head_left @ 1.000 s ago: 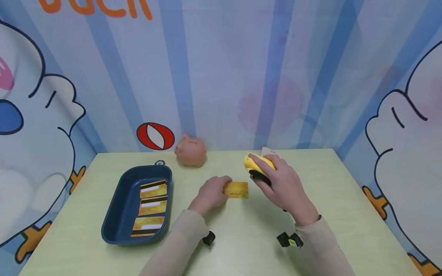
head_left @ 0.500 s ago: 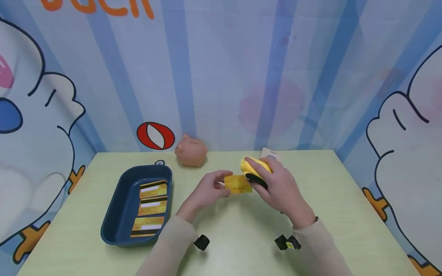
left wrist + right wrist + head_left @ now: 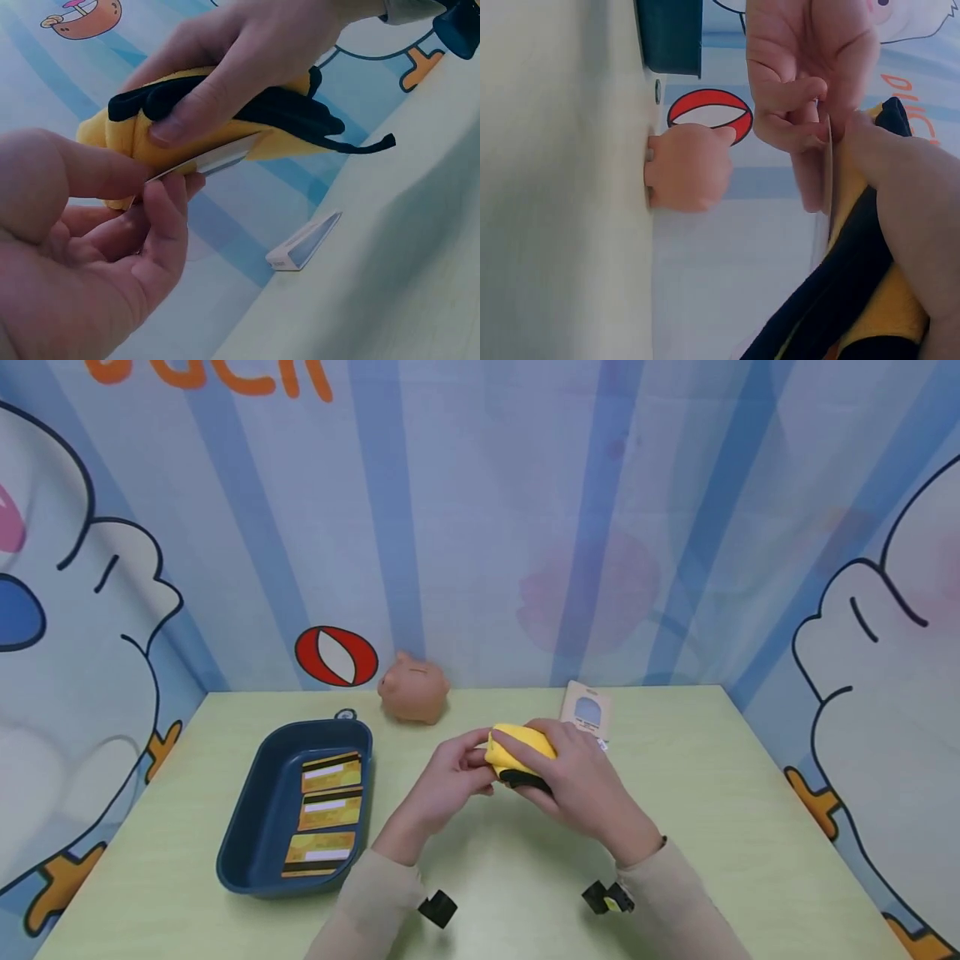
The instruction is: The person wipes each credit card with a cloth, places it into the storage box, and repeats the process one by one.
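My left hand (image 3: pixel 446 768) pinches the edge of a gold bank card (image 3: pixel 225 155) between thumb and fingers, off the table. My right hand (image 3: pixel 585 777) grips a folded yellow-and-black cloth (image 3: pixel 525 742) and presses it against the card's face. In the head view the cloth covers the card. The right wrist view shows the card edge-on, lying along the cloth, with the left fingers behind it. Left of the hands, a dark blue tray (image 3: pixel 255 835) holds three gold bank cards (image 3: pixel 330 810) in a column, their black stripes showing.
A pink piggy bank (image 3: pixel 414 693) stands at the table's back edge, right of the tray. A small flat cardboard pack (image 3: pixel 587 706) lies at the back, behind my right hand. A printed curtain (image 3: pixel 480 527) rises behind the table (image 3: pixel 720 760).
The left hand has lifted the card off the table. The right hand has moved left and brought the cloth onto it, uncovering the cardboard pack. The tray and its cards stay put.
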The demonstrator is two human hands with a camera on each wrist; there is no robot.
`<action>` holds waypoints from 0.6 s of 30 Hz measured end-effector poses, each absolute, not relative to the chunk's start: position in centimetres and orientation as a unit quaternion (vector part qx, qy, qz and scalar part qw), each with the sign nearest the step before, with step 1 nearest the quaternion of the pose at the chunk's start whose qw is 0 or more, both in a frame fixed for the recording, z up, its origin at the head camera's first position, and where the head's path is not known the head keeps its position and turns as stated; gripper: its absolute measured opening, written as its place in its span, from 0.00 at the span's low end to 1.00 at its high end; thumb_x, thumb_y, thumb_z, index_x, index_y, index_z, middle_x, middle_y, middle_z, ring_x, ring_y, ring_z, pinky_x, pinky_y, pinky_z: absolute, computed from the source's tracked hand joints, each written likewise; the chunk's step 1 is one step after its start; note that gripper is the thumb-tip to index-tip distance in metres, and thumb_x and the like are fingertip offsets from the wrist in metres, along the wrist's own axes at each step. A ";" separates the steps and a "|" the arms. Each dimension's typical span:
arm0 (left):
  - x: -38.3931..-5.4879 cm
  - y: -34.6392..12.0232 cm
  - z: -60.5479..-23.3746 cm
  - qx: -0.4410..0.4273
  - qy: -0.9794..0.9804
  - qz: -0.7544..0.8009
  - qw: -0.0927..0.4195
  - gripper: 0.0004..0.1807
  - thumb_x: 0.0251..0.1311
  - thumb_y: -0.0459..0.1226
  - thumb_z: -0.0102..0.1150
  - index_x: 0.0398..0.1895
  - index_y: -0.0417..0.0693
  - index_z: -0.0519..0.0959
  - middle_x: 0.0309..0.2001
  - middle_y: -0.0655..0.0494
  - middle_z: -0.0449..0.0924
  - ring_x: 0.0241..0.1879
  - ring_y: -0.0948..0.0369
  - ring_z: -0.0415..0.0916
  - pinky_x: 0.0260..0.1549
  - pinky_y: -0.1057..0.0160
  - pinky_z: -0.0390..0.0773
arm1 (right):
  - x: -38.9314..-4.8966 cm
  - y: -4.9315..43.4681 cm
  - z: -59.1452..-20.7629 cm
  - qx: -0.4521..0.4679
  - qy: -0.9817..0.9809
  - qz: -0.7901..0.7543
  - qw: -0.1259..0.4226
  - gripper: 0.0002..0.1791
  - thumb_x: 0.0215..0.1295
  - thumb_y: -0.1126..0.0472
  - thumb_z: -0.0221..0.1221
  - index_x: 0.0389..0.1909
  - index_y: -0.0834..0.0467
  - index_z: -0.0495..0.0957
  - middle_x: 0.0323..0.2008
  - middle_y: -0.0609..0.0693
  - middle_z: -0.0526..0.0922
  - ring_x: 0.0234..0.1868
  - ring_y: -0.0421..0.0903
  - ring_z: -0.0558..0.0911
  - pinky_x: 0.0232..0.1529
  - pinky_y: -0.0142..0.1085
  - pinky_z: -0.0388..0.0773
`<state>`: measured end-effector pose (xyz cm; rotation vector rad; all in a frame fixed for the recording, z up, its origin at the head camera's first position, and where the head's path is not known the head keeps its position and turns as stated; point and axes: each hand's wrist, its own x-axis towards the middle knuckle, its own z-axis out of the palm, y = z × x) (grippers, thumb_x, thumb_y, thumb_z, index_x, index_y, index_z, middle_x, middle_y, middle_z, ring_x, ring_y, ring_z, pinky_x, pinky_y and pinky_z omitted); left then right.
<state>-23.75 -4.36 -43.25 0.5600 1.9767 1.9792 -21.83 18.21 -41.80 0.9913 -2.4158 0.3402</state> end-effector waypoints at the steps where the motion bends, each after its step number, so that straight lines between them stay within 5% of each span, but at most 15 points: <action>1: -23.7 -4.4 -43.3 0.194 0.681 0.691 0.143 0.30 0.73 0.25 0.53 0.78 0.41 0.66 0.57 0.41 0.85 0.42 0.58 0.83 0.42 0.63 0.86 | -21.8 18.1 -41.9 0.369 -0.885 0.124 0.255 0.44 0.62 0.50 0.75 0.78 0.37 0.67 0.60 0.60 0.77 0.54 0.59 0.80 0.52 0.58 0.80; 10: -23.2 -3.9 -43.1 0.189 0.646 0.725 0.147 0.29 0.71 0.23 0.50 0.75 0.43 0.70 0.59 0.39 0.82 0.52 0.52 0.86 0.51 0.53 0.87 | -21.5 17.1 -42.7 0.344 -0.888 0.101 0.287 0.45 0.60 0.43 0.75 0.78 0.37 0.68 0.60 0.59 0.76 0.53 0.59 0.79 0.51 0.57 0.80; 18: -23.1 -4.4 -42.2 0.163 0.640 0.739 0.130 0.29 0.72 0.26 0.55 0.76 0.42 0.70 0.59 0.37 0.84 0.51 0.52 0.87 0.51 0.55 0.87 | -21.6 17.1 -42.4 0.339 -0.885 0.115 0.297 0.40 0.62 0.49 0.75 0.75 0.39 0.71 0.59 0.60 0.77 0.50 0.60 0.79 0.47 0.56 0.81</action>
